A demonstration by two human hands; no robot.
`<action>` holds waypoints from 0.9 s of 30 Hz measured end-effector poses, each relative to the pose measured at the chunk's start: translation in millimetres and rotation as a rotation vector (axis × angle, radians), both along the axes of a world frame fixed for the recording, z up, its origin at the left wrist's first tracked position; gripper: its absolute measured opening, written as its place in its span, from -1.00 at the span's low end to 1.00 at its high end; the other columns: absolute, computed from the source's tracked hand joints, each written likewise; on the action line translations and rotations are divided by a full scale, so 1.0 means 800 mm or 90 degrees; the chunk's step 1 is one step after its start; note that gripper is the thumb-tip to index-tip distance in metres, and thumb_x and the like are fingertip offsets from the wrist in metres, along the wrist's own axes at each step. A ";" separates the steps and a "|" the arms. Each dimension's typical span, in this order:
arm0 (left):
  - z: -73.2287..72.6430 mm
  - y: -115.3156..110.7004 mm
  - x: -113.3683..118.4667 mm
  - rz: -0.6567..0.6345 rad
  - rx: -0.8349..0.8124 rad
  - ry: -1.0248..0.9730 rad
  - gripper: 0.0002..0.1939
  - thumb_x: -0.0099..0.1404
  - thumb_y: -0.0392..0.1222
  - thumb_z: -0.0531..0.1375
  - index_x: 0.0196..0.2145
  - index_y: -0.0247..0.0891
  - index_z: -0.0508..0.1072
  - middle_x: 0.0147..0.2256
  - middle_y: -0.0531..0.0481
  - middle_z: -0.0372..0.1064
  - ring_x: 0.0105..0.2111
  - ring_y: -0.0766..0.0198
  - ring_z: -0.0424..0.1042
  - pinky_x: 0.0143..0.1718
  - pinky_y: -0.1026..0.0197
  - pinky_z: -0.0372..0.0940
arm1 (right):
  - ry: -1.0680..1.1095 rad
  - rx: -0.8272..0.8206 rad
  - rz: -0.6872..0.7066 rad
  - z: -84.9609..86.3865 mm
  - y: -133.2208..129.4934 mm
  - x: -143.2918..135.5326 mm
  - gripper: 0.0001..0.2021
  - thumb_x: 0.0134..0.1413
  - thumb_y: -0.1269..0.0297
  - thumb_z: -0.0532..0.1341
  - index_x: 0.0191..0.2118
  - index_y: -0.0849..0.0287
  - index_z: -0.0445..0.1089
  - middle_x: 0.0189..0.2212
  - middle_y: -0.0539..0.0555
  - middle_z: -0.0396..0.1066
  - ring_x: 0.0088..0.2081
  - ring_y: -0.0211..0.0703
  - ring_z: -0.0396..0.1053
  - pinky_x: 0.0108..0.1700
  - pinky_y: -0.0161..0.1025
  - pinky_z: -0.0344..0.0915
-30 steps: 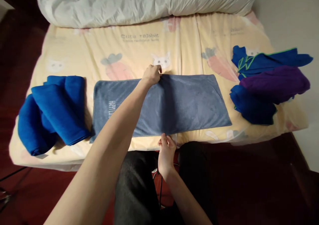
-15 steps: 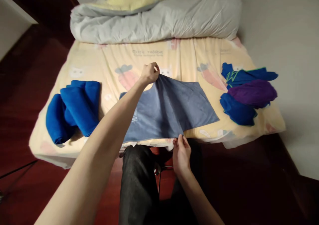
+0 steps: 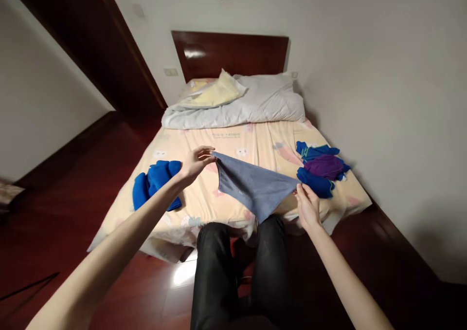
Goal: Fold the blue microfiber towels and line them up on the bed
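Observation:
A grey-blue cloth [image 3: 255, 184] is stretched between my two hands over the near part of the bed, sagging to a point near my knees. It carries a small pale print, and its left edge looks curved. My left hand [image 3: 197, 163] pinches its upper left corner between thumb and fingers. At the right end, my right hand [image 3: 308, 204] grips the other corner with the fingertips. Left of the cloth lie folded bright blue cloths [image 3: 160, 176], partly behind my left forearm. On the right, a loose heap holds blue cloths [image 3: 315, 183] with green edging and a purple cloth [image 3: 324, 167].
The bed [image 3: 197, 142] has a yellow patterned sheet. A rolled white quilt [image 3: 219, 118] and a yellow pillow or cloth [image 3: 221, 91] lie by the dark headboard [image 3: 233, 52]. My knees [image 3: 215, 237] touch or nearly touch the near edge. A wall [image 3: 383, 125] runs along the right.
My view has tilted up and drawn back. Both hands have spread apart, lifting the cloth off the sheet and pulling its upper edge taut; my right hand has moved right and up.

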State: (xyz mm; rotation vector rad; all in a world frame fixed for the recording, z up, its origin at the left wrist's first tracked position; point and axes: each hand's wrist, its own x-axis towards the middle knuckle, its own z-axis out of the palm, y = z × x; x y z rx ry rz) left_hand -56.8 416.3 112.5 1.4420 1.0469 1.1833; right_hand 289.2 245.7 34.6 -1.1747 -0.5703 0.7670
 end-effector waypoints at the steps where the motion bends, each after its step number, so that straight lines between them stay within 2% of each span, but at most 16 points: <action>1: 0.012 -0.013 -0.008 0.012 0.012 -0.004 -0.46 -0.11 0.01 0.54 -0.18 -0.24 0.57 -0.28 -0.05 0.52 -0.20 0.15 0.54 -0.05 0.06 0.47 | -0.023 0.020 0.005 0.016 0.004 0.002 -0.54 -0.17 -0.11 0.53 -0.30 0.17 0.53 -0.38 -0.02 0.49 -0.31 -0.24 0.42 -0.12 -0.24 0.39; 6: 0.062 -0.064 -0.044 0.105 0.079 0.021 -0.48 -0.07 0.11 0.52 -0.21 -0.23 0.61 -0.23 -0.12 0.56 -0.16 0.09 0.53 -0.12 0.11 0.43 | -0.081 0.134 0.010 0.092 0.029 0.002 -0.50 -0.18 -0.06 0.53 -0.19 0.20 0.53 -0.25 0.08 0.58 -0.19 -0.16 0.52 0.01 -0.17 0.42; 8: 0.075 -0.080 -0.056 0.135 0.090 0.011 -0.46 -0.08 0.14 0.54 -0.21 -0.23 0.62 -0.21 -0.15 0.58 -0.13 0.05 0.53 -0.11 0.10 0.43 | -0.094 0.160 0.025 0.117 0.036 0.000 -0.49 -0.19 -0.02 0.55 -0.16 0.20 0.52 -0.23 0.10 0.59 -0.17 -0.15 0.54 0.03 -0.16 0.43; 11: 0.084 -0.102 -0.068 0.165 0.078 -0.029 -0.40 -0.13 0.17 0.56 -0.21 -0.25 0.63 -0.18 -0.18 0.59 -0.12 0.03 0.53 -0.09 0.09 0.42 | -0.113 0.167 0.061 0.142 0.040 -0.003 -0.45 -0.20 0.00 0.56 -0.09 0.16 0.50 -0.24 0.08 0.60 -0.19 -0.16 0.55 -0.04 -0.17 0.47; 15: 0.082 -0.119 -0.077 0.211 0.057 -0.037 -0.32 -0.16 0.22 0.55 -0.17 -0.28 0.64 -0.16 -0.20 0.58 -0.12 0.01 0.52 -0.12 0.08 0.42 | -0.118 0.149 0.111 0.160 0.038 -0.006 -0.48 -0.25 0.00 0.58 -0.16 0.16 0.53 -0.26 0.09 0.61 -0.23 -0.14 0.55 -0.12 -0.15 0.50; 17: 0.079 -0.120 -0.081 0.209 0.037 -0.045 -0.31 -0.15 0.22 0.54 -0.15 -0.28 0.64 -0.15 -0.20 0.59 -0.13 0.02 0.52 -0.13 0.08 0.41 | -0.115 0.116 0.150 0.165 0.035 -0.005 -0.50 -0.30 0.02 0.60 -0.23 0.17 0.55 -0.28 0.09 0.61 -0.25 -0.15 0.55 -0.15 -0.18 0.50; 21: 0.077 -0.114 -0.087 0.192 0.001 -0.057 -0.38 -0.12 0.12 0.55 -0.13 -0.25 0.66 -0.20 -0.16 0.59 -0.22 0.13 0.50 -0.17 0.13 0.37 | -0.125 0.082 0.211 0.176 0.029 0.003 -0.51 -0.38 0.14 0.64 -0.23 0.18 0.59 -0.30 0.07 0.61 -0.26 -0.19 0.54 -0.18 -0.24 0.47; 24: 0.080 -0.113 -0.088 0.182 -0.003 -0.063 -0.46 -0.08 0.04 0.54 -0.15 -0.24 0.66 -0.26 -0.12 0.57 -0.29 0.21 0.47 -0.21 0.15 0.36 | -0.132 0.086 0.200 0.181 0.026 0.012 -0.52 -0.38 0.19 0.64 -0.23 0.20 0.60 -0.33 0.06 0.60 -0.30 -0.22 0.53 -0.20 -0.26 0.47; 27: 0.086 -0.119 -0.081 0.170 -0.014 -0.070 -0.51 -0.05 0.00 0.53 -0.18 -0.26 0.65 -0.30 -0.10 0.55 -0.30 0.20 0.50 -0.24 0.16 0.38 | -0.131 0.079 0.184 0.180 0.025 0.020 -0.53 -0.34 0.20 0.63 -0.22 0.22 0.61 -0.33 0.07 0.60 -0.32 -0.23 0.52 -0.20 -0.25 0.47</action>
